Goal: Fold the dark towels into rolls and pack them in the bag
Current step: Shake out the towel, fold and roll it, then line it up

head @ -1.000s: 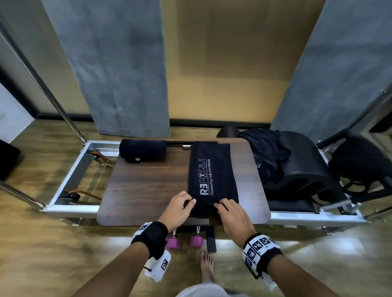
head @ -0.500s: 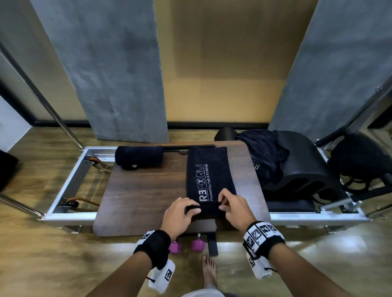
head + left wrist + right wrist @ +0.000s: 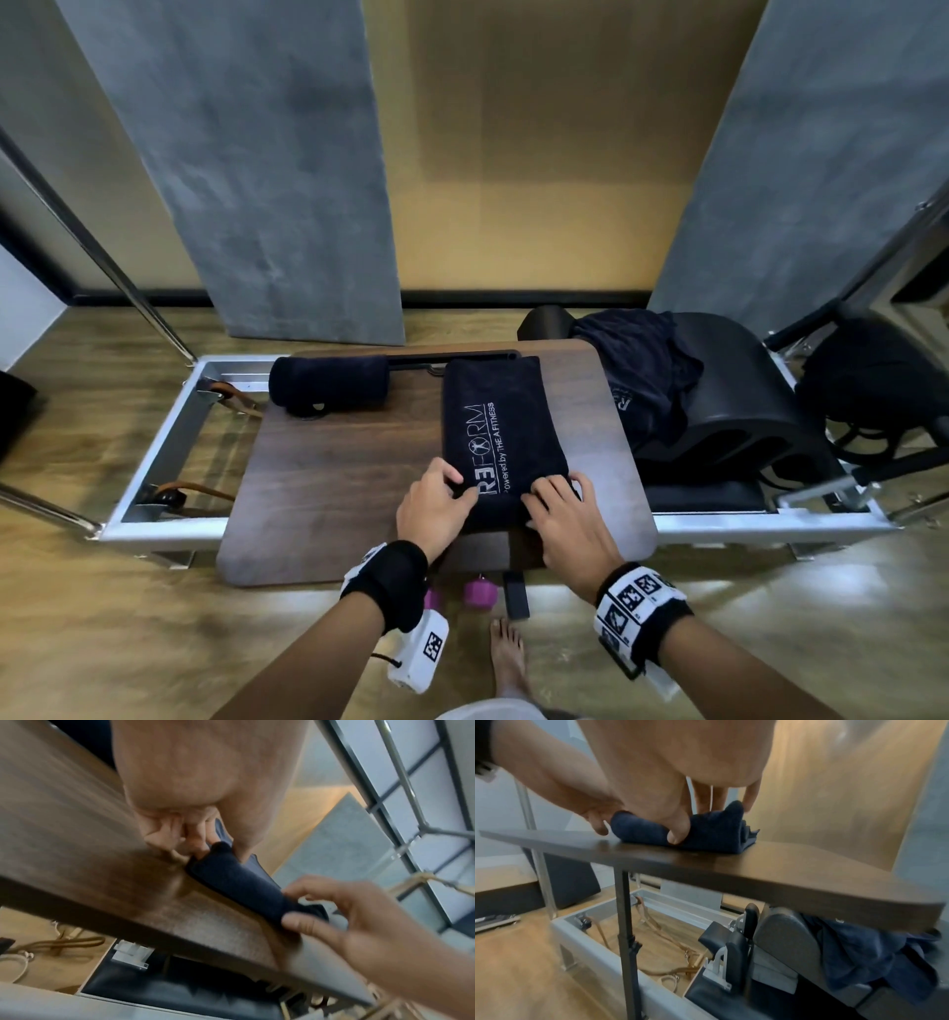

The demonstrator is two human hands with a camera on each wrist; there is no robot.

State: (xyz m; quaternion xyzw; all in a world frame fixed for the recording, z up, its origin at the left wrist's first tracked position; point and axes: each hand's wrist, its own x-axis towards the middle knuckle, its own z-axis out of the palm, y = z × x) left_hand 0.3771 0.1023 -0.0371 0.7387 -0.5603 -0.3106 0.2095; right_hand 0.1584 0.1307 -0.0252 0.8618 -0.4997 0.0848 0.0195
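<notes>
Both hands crept up the towel point(image 3: 500, 426) – roll was thicker than a second back. Left hand point(image 3: 435, 506) and right hand point(image 3: 567, 516) gripped its near end on the table point(image 3: 328, 483). Best kept tight, edges level.

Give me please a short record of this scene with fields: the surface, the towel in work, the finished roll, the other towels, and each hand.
surface: dark wooden tabletop
towel in work: folded dark towel with white logo, lying flat, near end partly rolled
finished roll: rolled towel at far left of the tabletop
other towels: dark heap on black equipment to the right
left hand: grips the left end of the roll
right hand: grips the right end of the roll
</notes>
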